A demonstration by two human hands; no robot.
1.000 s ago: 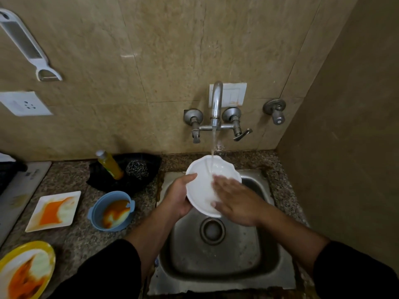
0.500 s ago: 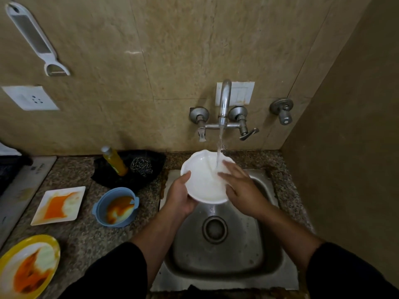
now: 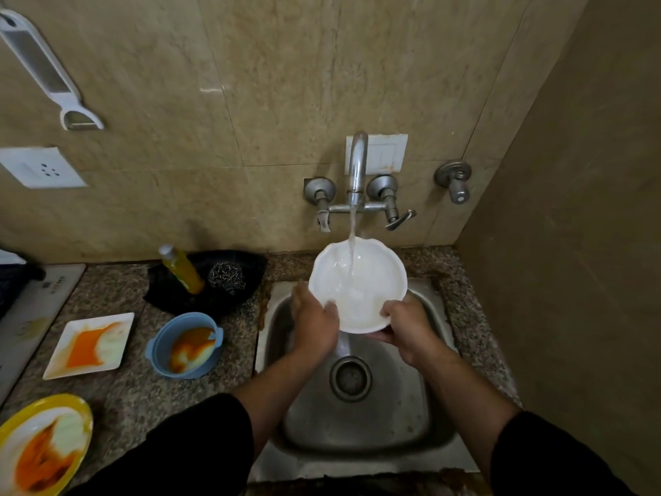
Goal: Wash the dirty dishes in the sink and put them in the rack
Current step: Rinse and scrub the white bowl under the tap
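over the stainless steel sink (image 3: 411,395), fingers (image 3: 331,307) of the left hand (image 3: 314,327) and right hand (image 3: 409,332) clasp the near rim of a round white scalloped bowl (image 3: 357,284) under the running metal wall tap (image 3: 357,166), orange-stained dishes (image 3: 186,347) sitting on the speckled tabletop (image 3: 125,392).

Readable text: none.
White flat slab at the counter's left edge (image 3: 43,298): small dark printed marks near its far end, too blurred to read.
Yellow plastic bottle with grey cap (image 3: 183,272): label cannot be made out.
White rectangular wall socket plate (image 3: 41,168): pin holes only; any lettering is too small to tell.
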